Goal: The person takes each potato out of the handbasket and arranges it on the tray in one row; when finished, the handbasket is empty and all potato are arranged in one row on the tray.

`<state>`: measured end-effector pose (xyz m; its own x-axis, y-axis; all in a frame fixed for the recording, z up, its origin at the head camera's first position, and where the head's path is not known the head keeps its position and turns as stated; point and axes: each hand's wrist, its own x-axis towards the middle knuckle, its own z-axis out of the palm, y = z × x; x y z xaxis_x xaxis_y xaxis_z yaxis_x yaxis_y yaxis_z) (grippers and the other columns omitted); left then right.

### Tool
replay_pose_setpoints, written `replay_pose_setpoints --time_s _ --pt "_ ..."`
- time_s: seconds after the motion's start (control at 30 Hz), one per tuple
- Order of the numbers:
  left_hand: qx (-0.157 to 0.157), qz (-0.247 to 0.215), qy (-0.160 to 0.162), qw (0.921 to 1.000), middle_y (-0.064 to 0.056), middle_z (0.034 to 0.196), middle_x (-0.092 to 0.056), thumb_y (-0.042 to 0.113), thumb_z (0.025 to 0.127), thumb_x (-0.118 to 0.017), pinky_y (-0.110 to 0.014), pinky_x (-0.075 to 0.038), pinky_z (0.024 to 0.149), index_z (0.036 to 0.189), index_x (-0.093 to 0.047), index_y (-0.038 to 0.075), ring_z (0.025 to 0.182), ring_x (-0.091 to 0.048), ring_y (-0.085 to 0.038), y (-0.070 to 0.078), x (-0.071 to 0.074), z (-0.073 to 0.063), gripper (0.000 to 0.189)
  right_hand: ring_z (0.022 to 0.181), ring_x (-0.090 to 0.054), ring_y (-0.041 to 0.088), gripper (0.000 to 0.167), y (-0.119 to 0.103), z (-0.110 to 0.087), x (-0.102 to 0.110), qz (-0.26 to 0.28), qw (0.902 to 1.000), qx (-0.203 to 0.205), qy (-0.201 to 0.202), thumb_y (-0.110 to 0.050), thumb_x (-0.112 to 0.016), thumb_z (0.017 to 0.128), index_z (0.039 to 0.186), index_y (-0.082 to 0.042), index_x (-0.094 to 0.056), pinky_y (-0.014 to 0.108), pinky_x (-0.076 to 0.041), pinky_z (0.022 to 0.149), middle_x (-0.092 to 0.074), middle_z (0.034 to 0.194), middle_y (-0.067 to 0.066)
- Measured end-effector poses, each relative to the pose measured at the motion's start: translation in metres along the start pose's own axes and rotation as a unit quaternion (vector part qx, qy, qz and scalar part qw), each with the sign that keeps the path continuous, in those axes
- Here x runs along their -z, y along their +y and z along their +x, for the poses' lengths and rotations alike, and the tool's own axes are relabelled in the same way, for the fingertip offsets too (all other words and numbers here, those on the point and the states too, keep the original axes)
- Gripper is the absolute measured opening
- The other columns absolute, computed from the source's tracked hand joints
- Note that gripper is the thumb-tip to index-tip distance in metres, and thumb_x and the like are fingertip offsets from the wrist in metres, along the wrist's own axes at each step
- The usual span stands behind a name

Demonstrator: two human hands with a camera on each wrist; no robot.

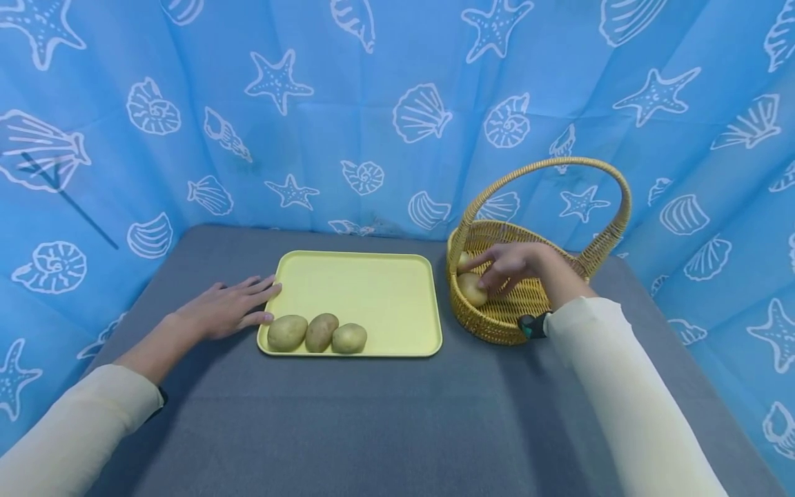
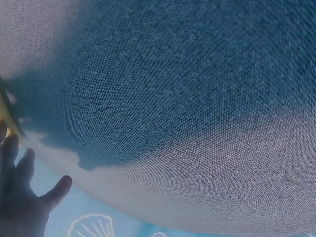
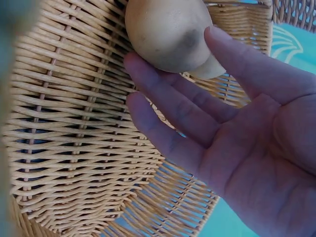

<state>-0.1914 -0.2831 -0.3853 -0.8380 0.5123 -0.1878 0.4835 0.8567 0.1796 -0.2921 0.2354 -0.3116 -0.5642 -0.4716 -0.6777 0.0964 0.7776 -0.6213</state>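
Note:
My right hand (image 1: 512, 266) reaches down into a wicker basket (image 1: 491, 324) at the right. Its thumb and fingertips are right at the edge of a pale potato (image 3: 165, 29), the fingers nearly straight. Behind that one a second potato (image 3: 208, 70) shows in part. My left hand (image 1: 230, 307) lies flat with fingers spread, fingertips at the left rim of a yellow tray (image 1: 373, 297). Along the tray's near edge, three potatoes sit side by side: a large one (image 1: 288, 333), a browner one (image 1: 319, 333) and a smaller one (image 1: 349, 338).
The basket's tall handle (image 1: 574, 161) arches over my right wrist. A dark grey cloth (image 1: 348, 428) covers the table. Behind it and at both sides hangs a blue curtain (image 1: 348, 138) with white shells and starfish.

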Motion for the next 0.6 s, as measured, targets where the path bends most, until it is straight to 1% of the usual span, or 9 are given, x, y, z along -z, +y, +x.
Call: replay_pose_setpoints --time_s 0.1,0.23,0.33,0.4,0.5,0.6 --pt "0.000 0.000 0.000 1.0000 -0.015 0.162 -0.026 0.054 0.103 -0.042 -0.077 -0.022 0.102 0.157 -0.032 0.012 0.146 -0.025 -0.043 0.000 0.000 0.000 0.069 0.104 -0.065 0.028 0.061 -0.004 0.002 -0.002 -0.013 0.9999 -0.005 0.004 -0.006 -0.061 0.098 0.154 -0.005 -0.036 0.048 -0.052 0.096 -0.059 0.116 0.018" --pt "-0.001 -0.001 0.001 1.0000 -0.016 0.162 -0.027 0.053 0.103 -0.043 -0.077 -0.022 0.102 0.157 -0.032 0.012 0.146 -0.025 -0.043 0.000 0.000 0.000 0.068 0.097 -0.067 0.026 0.062 -0.009 0.005 -0.004 -0.038 0.9992 -0.009 0.012 -0.002 -0.062 0.095 0.152 -0.003 -0.039 0.045 -0.054 0.093 -0.062 0.109 0.018" --pt "0.000 -0.001 0.002 1.0000 -0.016 0.162 -0.027 0.052 0.103 -0.044 -0.077 -0.022 0.103 0.157 -0.032 0.012 0.146 -0.025 -0.043 0.000 0.000 -0.001 0.068 0.095 -0.069 0.029 0.061 -0.013 0.007 -0.004 -0.053 0.9984 -0.008 0.019 0.001 -0.063 0.094 0.151 -0.001 -0.041 0.045 -0.055 0.091 -0.063 0.111 0.021" --pt "0.001 -0.002 0.003 1.0000 -0.015 0.162 -0.027 0.052 0.103 -0.044 -0.077 -0.022 0.103 0.157 -0.032 0.012 0.146 -0.025 -0.043 0.000 0.000 -0.001 0.068 0.094 -0.070 0.031 0.059 -0.014 0.007 -0.004 -0.059 0.9980 -0.007 0.024 0.001 -0.063 0.094 0.150 0.000 -0.042 0.045 -0.055 0.090 -0.061 0.114 0.024" --pt "0.001 -0.002 0.006 1.0000 -0.015 0.162 -0.027 0.052 0.103 -0.045 -0.078 -0.022 0.102 0.157 -0.033 0.012 0.146 -0.025 -0.043 0.000 -0.001 -0.001 0.068 0.093 -0.071 0.033 0.059 -0.015 0.007 -0.004 -0.057 0.9980 -0.004 0.029 0.002 -0.064 0.094 0.149 0.000 -0.043 0.046 -0.056 0.089 -0.058 0.120 0.027" --pt "0.001 -0.003 0.006 1.0000 -0.014 0.162 -0.026 0.053 0.103 -0.045 -0.077 -0.021 0.103 0.157 -0.032 0.013 0.146 -0.025 -0.043 0.000 -0.002 -0.001 0.068 0.091 -0.072 0.033 0.058 -0.014 0.006 -0.004 -0.055 0.9979 0.004 0.032 0.003 -0.065 0.093 0.147 0.002 -0.044 0.045 -0.056 0.088 -0.056 0.122 0.028"
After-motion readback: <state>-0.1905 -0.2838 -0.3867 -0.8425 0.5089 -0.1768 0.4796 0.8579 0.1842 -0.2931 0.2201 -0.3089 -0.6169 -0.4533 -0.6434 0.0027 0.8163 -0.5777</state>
